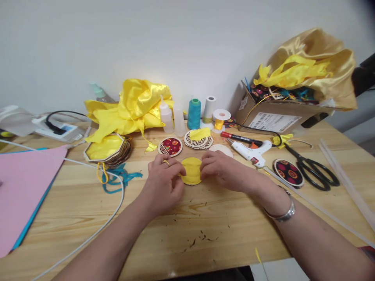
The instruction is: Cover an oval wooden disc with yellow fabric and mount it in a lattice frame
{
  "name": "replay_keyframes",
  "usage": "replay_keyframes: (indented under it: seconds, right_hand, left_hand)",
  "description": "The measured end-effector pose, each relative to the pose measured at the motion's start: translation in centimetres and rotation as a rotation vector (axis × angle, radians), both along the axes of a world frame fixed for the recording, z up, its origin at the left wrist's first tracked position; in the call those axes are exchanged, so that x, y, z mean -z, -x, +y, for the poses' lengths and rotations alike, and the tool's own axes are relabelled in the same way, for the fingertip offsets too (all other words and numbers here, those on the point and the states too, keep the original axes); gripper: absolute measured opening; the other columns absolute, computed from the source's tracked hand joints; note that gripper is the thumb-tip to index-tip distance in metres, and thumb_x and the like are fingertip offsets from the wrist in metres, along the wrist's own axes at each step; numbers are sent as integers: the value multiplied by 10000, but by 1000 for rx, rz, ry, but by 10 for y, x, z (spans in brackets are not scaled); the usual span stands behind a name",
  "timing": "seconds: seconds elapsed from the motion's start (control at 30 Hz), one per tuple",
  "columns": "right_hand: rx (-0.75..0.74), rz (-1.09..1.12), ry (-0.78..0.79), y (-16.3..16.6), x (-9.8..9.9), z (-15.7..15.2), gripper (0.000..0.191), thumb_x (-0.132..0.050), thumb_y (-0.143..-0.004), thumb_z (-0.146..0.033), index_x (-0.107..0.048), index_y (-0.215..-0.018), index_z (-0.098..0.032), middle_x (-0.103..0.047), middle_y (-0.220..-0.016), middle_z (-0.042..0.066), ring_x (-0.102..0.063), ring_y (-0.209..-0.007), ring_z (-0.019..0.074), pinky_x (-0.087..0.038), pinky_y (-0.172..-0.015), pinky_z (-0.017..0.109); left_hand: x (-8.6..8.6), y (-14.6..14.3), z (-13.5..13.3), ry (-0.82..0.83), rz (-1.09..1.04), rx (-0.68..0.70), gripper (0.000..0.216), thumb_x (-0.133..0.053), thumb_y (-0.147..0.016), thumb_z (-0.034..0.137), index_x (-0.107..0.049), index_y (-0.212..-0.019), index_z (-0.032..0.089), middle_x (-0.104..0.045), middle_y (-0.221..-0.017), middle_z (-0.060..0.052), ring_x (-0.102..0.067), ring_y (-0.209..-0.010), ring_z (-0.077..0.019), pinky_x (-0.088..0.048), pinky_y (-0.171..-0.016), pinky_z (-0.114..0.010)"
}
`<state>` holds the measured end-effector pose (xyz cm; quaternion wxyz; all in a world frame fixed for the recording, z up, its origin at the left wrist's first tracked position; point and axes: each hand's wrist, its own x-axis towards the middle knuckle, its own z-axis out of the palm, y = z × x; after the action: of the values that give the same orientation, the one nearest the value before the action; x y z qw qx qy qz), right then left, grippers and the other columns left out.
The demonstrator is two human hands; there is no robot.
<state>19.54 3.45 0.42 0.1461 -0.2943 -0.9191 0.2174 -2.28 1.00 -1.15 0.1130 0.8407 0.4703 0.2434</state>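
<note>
A round disc covered in yellow fabric (191,171) lies flat at the middle of the wooden table, between my two hands. My left hand (165,181), with a ring on one finger, pinches its left edge. From the other side, the curled fingers of my right hand (221,169) grip the right edge. Just beyond are a wooden-rimmed disc with red patterned fabric (170,147) and a small stack of cut-out wooden pieces (197,143) topped by a yellow scrap. A pale round disc (221,150) is partly hidden behind my right hand.
To the right lie a white glue gun (252,153), a red and black marker (240,138), black scissors (315,168) and a dark patterned disc (288,172). Thread spools (194,114) stand behind. At left are yellow-topped octagonal frames (107,150), a white cable (118,207) and pink sheets (29,191).
</note>
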Motion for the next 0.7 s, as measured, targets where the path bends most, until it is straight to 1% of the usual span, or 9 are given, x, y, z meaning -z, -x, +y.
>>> replay_keyframes:
  seconds: [0.1, 0.23, 0.33, 0.37, 0.43, 0.5, 0.57, 0.63, 0.7]
  right_hand:
    - [5, -20, -1, -1, -2, -1, 283, -520, -786, 26, -698, -769, -193, -671, -799, 14, -487, -969, 194, -386, -845, 366]
    - [11, -38, -24, -2, -4, -1, 263, -539, -764, 17, -691, -712, -191, -656, -772, 15, -469, -961, 200, -395, -843, 367]
    - [87, -28, -67, -3, -3, 1, 302, -512, -724, 61, -692, -693, -179, -647, -763, 36, -482, -926, 202, -427, -816, 354]
    - [125, -14, -89, -3, -2, 1, 311, -498, -723, 67, -700, -738, -169, -653, -801, 49, -490, -935, 203, -437, -823, 356]
    - [181, 26, -142, -1, 1, 0, 336, -472, -774, 38, -693, -947, -147, -665, -988, 83, -499, -1028, 210, -437, -898, 378]
    - [163, 23, -176, 4, 5, -2, 374, -441, -875, -69, -577, -1219, -133, -580, -1267, 105, -438, -1213, 215, -375, -1020, 413]
    - [97, -54, -162, 9, 8, -6, 451, -413, -951, -260, -410, -1381, -125, -410, -1453, 110, -301, -1360, 217, -269, -1112, 440]
    - [42, -158, -123, 14, 10, -10, 622, -383, -945, -472, -306, -1436, -98, -279, -1521, 123, -174, -1420, 230, -165, -1154, 457]
    - [27, -215, -109, 18, 10, -14, 763, -346, -904, -604, -260, -1452, -80, -211, -1540, 133, -104, -1435, 242, -87, -1166, 465]
  left_hand:
    - [1, -1, 0, 17, 52, -6, 164, -496, -674, 86, -595, -705, 213, -679, -799, -26, -478, -991, -293, -356, -838, -488]
    - [2, 0, 1, 21, 77, -3, 167, -491, -673, 76, -590, -689, 209, -672, -809, -31, -484, -981, -291, -354, -800, -476]
    - [2, 1, 1, -16, 47, -40, 168, -490, -687, 79, -592, -700, 211, -678, -872, -40, -494, -989, -287, -363, -799, -468]
    - [2, 1, 2, -38, 28, -64, 164, -494, -702, 89, -597, -728, 213, -681, -904, -43, -498, -994, -284, -367, -810, -468]
    - [2, 2, 2, -75, 7, -102, 129, -513, -749, 139, -601, -806, 214, -687, -969, -48, -500, -1012, -285, -370, -840, -474]
    - [3, 1, 1, -94, 34, -105, 70, -544, -782, 210, -596, -831, 211, -695, -999, -52, -484, -1045, -301, -364, -862, -486]
    - [3, 0, 0, -124, 79, -94, 52, -566, -788, 247, -595, -774, 206, -705, -987, -48, -469, -1058, -315, -360, -871, -489]
    - [1, -1, -3, -169, 109, -98, 79, -565, -780, 230, -603, -719, 200, -710, -940, -46, -475, -1030, -313, -371, -852, -475]
    - [-1, -1, -5, -200, 123, -110, 79, -560, -755, 196, -622, -705, 194, -710, -882, -47, -499, -968, -301, -391, -812, -455]
